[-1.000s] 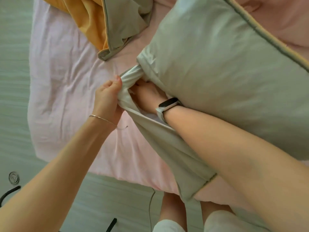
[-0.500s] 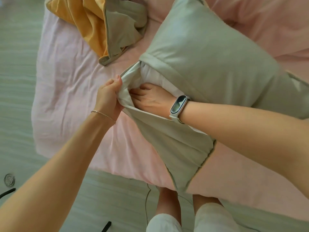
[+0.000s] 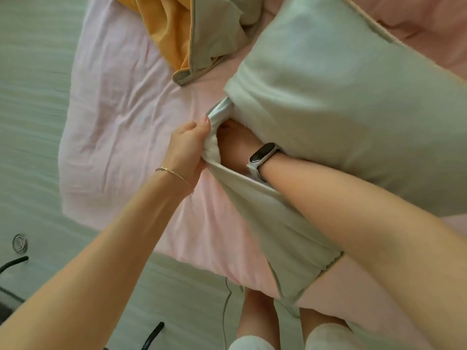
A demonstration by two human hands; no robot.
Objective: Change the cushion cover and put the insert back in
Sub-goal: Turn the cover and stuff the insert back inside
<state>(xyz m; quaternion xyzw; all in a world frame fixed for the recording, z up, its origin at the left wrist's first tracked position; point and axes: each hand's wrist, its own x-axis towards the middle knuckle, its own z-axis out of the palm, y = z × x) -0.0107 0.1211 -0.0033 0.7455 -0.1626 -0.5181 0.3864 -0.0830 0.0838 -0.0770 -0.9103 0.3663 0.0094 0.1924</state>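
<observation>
A plump cushion in a sage-green cover (image 3: 341, 102) rests tilted on the pink bed. Its open end faces me, with a loose green flap (image 3: 285, 238) hanging over the bed's edge. My left hand (image 3: 188, 150) grips the bunched edge of the cover's opening, where a strip of the white insert (image 3: 219, 111) shows. My right hand (image 3: 236, 145), with a smart band on its wrist, reaches into the opening under the cushion; its fingers are hidden inside.
A crumpled yellow and green cover (image 3: 192, 34) lies on the pink sheet (image 3: 121, 117) at the back. The pale floor (image 3: 32, 122) runs along the left, with black cables (image 3: 12, 263) and a round drain (image 3: 19, 243). My legs stand at the bed's edge.
The cushion has tipped up toward me again and covers my right hand's fingers, which lay visible on the white insert half a second ago. My left hand keeps its grip.
</observation>
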